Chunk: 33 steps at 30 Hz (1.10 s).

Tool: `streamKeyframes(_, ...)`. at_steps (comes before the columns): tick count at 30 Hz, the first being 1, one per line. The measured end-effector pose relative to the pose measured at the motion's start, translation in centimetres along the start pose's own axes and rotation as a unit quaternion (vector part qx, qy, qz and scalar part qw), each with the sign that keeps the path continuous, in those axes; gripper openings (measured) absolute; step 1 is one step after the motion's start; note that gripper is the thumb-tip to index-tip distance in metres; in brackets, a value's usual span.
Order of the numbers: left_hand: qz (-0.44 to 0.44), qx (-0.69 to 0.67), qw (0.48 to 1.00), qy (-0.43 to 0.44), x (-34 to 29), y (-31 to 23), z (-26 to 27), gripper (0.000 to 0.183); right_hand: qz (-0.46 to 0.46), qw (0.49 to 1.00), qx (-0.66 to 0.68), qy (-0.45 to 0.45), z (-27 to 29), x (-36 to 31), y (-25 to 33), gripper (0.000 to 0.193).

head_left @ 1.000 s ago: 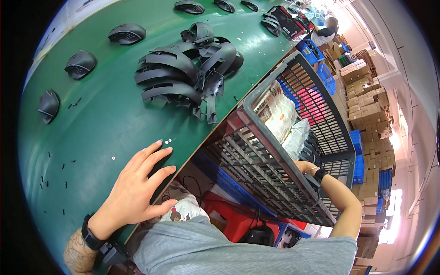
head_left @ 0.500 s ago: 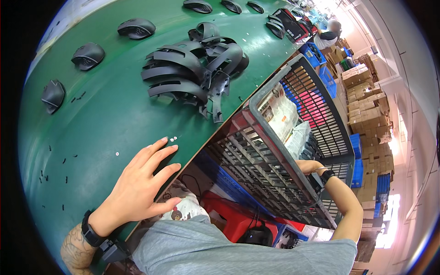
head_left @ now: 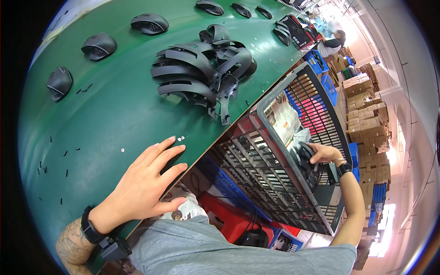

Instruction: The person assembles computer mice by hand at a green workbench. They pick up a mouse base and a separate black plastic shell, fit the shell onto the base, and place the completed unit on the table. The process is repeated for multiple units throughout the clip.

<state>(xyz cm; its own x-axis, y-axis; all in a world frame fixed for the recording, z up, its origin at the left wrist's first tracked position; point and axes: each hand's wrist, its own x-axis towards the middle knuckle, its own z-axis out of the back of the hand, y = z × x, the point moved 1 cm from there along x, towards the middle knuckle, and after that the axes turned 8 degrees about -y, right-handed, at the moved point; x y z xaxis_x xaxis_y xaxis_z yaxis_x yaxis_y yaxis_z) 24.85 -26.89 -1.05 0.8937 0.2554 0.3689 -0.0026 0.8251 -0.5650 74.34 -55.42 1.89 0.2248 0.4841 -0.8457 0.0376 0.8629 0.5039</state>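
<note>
My left hand (head_left: pixel 146 183) lies palm down at the green table's (head_left: pixel 105 128) near edge, fingers spread, holding nothing. A few tiny white bits (head_left: pixel 180 139) lie just beyond its fingertips. My right hand (head_left: pixel 326 154) reaches inside a dark slatted plastic crate (head_left: pixel 270 172) beside the table. Its fingers and thumb are closed on a dark curved plastic part (head_left: pixel 306 157) among similar parts; their lower ends are hidden by the crate wall. A pile of curved black plastic shells (head_left: pixel 185 66) sits on the table ahead of my left hand.
Black computer mice (head_left: pixel 150 24) stand in a curved row along the table's far side. Tiny black pieces (head_left: pixel 66 173) are scattered at left. Printed plastic bags (head_left: pixel 282 120) lie in the crate. A red stool (head_left: pixel 224 215) stands below; cardboard boxes (head_left: pixel 366 114) and a person (head_left: pixel 331 45) are beyond.
My right hand has come up from behind the crate's near rim and moved farther forward, its fingers now showing at the dark parts. My left hand stays flat on the table.
</note>
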Motion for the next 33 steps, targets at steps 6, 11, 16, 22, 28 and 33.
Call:
streamKeyframes(6, -0.01, -0.001, 1.0, 0.0, 0.3, 0.0, 0.1, 0.052, 0.124, 0.974, -0.186, -0.033, -4.1, 9.1, 1.3, 0.088)
streamKeyframes(11, -0.002, -0.001, 1.0, -0.006, 0.2, 0.1, 0.1, 0.051, 0.09, 0.94, -0.327, -0.035, -7.4, 10.9, 2.7, 0.08)
streamKeyframes(16, -0.005, -0.003, 1.0, 0.0, 0.2, -0.1, 0.3, 0.051, 0.081, 0.944, -0.316, -0.056, -6.5, 10.5, 0.8, 0.076)
streamKeyframes(22, -0.001, -0.002, 1.0, -0.003, 0.1, 0.1, 0.3, 0.051, 0.074, 0.953, -0.294, 0.01, -10.7, 7.6, 5.1, 0.084)
streamKeyframes(28, -0.004, -0.003, 1.0, 0.005, 0.1, 0.3, 0.0, 0.05, 0.063, 0.974, -0.206, 0.063, -10.8, 7.5, 4.4, 0.085)
streamKeyframes(33, 0.002, -0.002, 1.0, 0.008, -0.1, 0.3, 0.0, 0.05, -0.003, 0.994, -0.085, 0.063, -10.0, 8.1, 3.0, 0.076)
